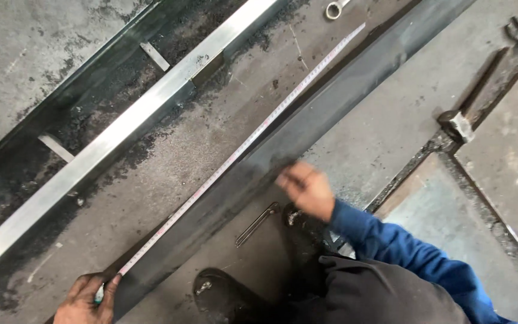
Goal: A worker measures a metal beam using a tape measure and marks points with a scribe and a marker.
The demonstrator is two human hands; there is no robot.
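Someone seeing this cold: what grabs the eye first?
The long dark steel strip running diagonally across the floor, with a measuring tape stretched along its upper edge. The left hand pins the tape's near end at bottom left, while the right hand, blurred and in a blue sleeve, hovers over the strip's middle. A shiny square metal tube lies parallel at upper left.

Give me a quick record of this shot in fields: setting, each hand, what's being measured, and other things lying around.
Setting: gritty concrete floor, seen from above
Left hand: pinches the near end of a tape measure
Right hand: blurred, on the dark steel bar
Tape: stretched along the bar's edge
Nearby: shiny square tube, wire pin, hammer, spanner
Clothing: blue sleeve, black boots
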